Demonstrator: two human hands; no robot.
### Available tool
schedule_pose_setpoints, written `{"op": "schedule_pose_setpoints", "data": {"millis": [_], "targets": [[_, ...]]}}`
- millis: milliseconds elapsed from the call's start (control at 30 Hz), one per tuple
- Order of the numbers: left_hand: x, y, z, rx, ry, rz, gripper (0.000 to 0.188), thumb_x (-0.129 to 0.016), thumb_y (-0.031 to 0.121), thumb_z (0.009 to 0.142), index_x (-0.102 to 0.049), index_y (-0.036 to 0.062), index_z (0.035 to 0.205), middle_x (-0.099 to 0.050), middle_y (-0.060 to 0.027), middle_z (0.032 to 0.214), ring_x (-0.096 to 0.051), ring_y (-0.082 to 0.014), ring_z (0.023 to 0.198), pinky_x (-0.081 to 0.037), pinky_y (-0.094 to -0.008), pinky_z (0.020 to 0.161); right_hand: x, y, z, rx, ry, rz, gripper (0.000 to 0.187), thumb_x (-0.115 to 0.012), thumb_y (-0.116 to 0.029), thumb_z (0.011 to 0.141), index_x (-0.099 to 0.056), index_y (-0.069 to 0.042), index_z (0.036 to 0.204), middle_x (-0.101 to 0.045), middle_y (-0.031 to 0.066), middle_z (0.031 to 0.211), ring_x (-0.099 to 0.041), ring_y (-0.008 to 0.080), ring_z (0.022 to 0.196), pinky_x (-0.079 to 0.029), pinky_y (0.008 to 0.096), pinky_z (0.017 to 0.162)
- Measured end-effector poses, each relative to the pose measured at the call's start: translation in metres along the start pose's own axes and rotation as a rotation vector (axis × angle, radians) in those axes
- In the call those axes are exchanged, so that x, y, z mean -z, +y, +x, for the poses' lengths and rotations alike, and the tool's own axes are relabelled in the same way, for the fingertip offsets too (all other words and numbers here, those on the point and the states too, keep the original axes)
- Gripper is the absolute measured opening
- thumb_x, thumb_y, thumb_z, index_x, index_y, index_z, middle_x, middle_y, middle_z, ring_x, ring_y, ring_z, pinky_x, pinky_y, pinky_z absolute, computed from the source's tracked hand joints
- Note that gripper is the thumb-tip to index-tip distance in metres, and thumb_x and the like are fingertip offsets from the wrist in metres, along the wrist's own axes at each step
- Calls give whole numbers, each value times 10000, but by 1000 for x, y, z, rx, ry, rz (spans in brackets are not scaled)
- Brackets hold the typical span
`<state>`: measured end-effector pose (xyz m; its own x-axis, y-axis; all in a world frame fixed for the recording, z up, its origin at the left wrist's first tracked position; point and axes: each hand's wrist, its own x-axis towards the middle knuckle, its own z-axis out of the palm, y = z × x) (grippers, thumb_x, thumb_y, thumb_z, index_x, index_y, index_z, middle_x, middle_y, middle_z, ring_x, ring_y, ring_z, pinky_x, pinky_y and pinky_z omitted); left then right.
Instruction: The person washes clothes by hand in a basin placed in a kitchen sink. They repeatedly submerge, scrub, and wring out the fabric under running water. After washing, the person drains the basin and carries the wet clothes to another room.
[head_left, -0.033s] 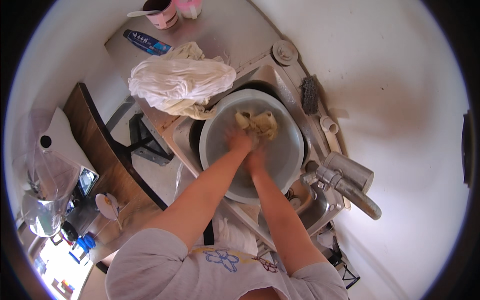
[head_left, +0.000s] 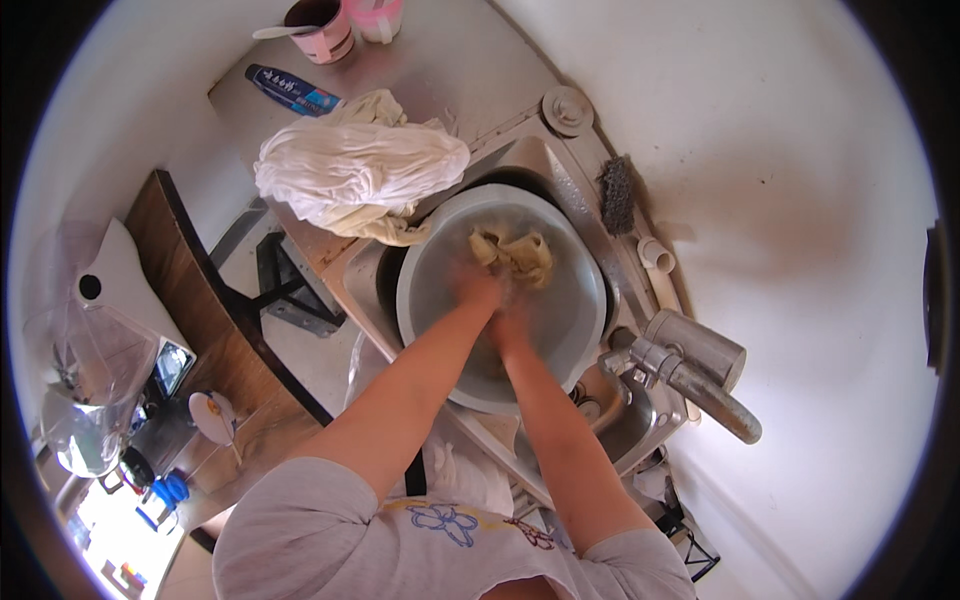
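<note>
My left hand (head_left: 478, 284) and my right hand (head_left: 510, 318) are close together in a pale grey basin (head_left: 408, 300), reaching into cloudy water. Motion blurs both, and their fingers are smeared or under the water. Right beyond my fingertips lies a bunched, wet yellowish cloth (head_left: 525, 258), partly above the surface. I cannot make out whether either hand grips it. A twisted heap of white cloth (head_left: 360, 160) rests on the counter to the left of the basin's far side, with cream-coloured cloth (head_left: 385, 225) under it.
The basin sits in a steel sink (head_left: 540, 158); a metal faucet (head_left: 705, 390) juts out at right. Along the wall edge lie a dark scouring brush (head_left: 617, 195) and a round drain strainer (head_left: 568, 110). A blue tube (head_left: 293, 90) and pink cups (head_left: 326, 40) stand farther back; a brown tabletop (head_left: 225, 320) is at left.
The view has shifted very slightly, and the basin appears a little lower. Both hands stay in the water beside the yellowish cloth, whose folds have changed a little.
</note>
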<state>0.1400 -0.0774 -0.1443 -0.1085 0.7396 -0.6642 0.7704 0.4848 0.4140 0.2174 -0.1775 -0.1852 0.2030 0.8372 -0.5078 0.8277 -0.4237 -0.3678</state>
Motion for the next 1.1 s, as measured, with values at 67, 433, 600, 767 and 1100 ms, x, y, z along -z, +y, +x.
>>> {"op": "schedule_pose_setpoints", "data": {"millis": [67, 433, 600, 767, 1100], "targets": [[3, 5, 7, 146, -117, -185, 843, -565, 423, 866, -144, 20, 1476, -197, -273, 1496, -229, -425, 1368, -288, -456, 1092, 8, -3, -9, -54, -40, -22, 905, -618, -441, 822, -88, -172, 1504, -151, 223, 1523, -249, 457, 1346, -234, 542, 1086], [18, -37, 14, -76, -231, -416, 844, -624, 389, 846, -139, 146, 1493, -243, -258, 1476, -305, -413, 1334, -354, -435, 1054, 38, -46, -26, -153, 156, 200, 687, -643, -169, 794, -323, -48, 1390, -362, 243, 1395, -446, 435, 1215, -408, 460, 974], [90, -14, -71, 156, -465, -683, 937, -732, 442, 770, -178, 187, 1480, -365, -176, 1411, -422, -352, 1246, -451, -434, 932, 123, -53, -46, -331, 153, 1103, 450, -561, -49, 791, -491, 0, 1232, -595, 152, 1049, -594, 258, 958, -485, 367, 816], [152, 3, -109, -163, -602, -693, 742, -790, 420, 728, -464, 120, 1324, -589, -76, 1158, -584, -184, 1010, -498, -322, 820, 210, -93, -103, -224, 181, 1357, 226, -567, -38, 789, -577, 10, 1009, -611, 111, 940, -615, 211, 826, -510, 324, 730], [273, 72, -143, -652, -495, -1093, 439, -718, 174, 815, -548, 86, 1209, -600, -39, 976, -588, -111, 870, -498, -258, 761, 239, -47, -121, -179, -2, 1878, 245, -482, -168, 949, -541, -6, 1122, -593, 112, 1086, -593, 240, 1000, -491, 362, 875]]}}
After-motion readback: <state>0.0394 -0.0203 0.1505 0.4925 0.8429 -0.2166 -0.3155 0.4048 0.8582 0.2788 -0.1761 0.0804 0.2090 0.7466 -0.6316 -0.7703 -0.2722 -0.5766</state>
